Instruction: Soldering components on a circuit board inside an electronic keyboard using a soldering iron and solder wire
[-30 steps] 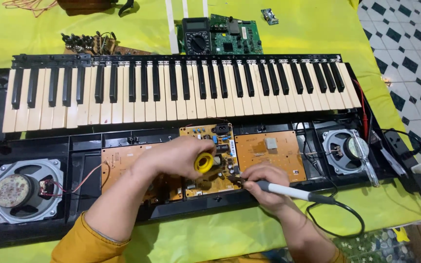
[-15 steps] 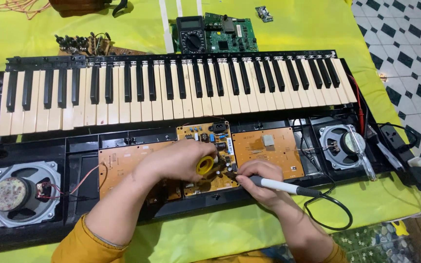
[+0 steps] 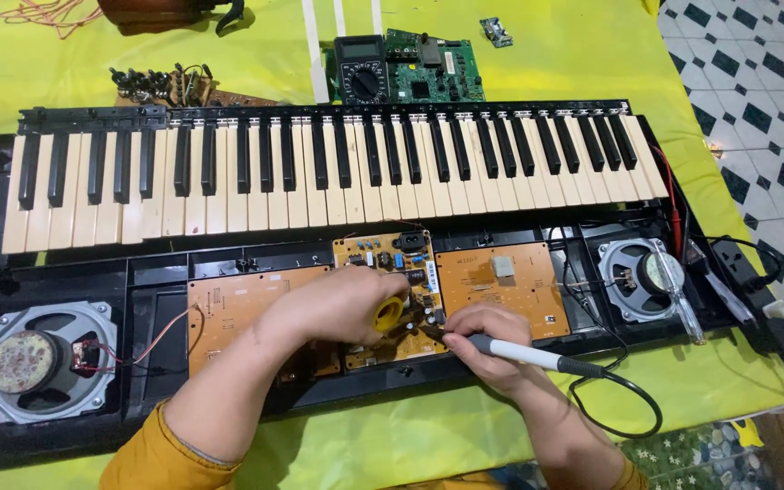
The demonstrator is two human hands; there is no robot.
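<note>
Head view looks down on a table draped in a smooth yellow-green cloth [image 3: 546,82], with a floor of dark and pale diamond tiles [image 3: 755,82] along the right edge. Across most of the cloth lies an opened electronic keyboard [image 3: 338,272]: a black plastic case, its row of cream and black keys [image 3: 319,168] at the far side and its inner bay bare toward the person. In that bay sit three flat tan circuit boards; the middle circuit board [image 3: 392,263] carries small upright parts. A round speaker in a grey metal frame [image 3: 43,363] fills the left end and a smaller speaker [image 3: 637,272] the right. Beyond the keys lie a green circuit board [image 3: 433,73] and, touching its left side, a dark multimeter with a round dial [image 3: 362,68].

Compared with the frame half a second back, the view is shifted slightly, so the keyboard sits a little lower in the picture, while both hands remain at the same spot on the middle board.

The left hand [image 3: 342,304], in a mustard sleeve, is curled around a small yellow spool [image 3: 388,313], gripping it over the board's near edge. The right hand [image 3: 483,336] is closed in a pen grip on a soldering iron [image 3: 524,354] with a white barrel and black collar; its tip points at the board just beside the spool. A thin black cord [image 3: 619,417] loops from the iron across the cloth.
</note>
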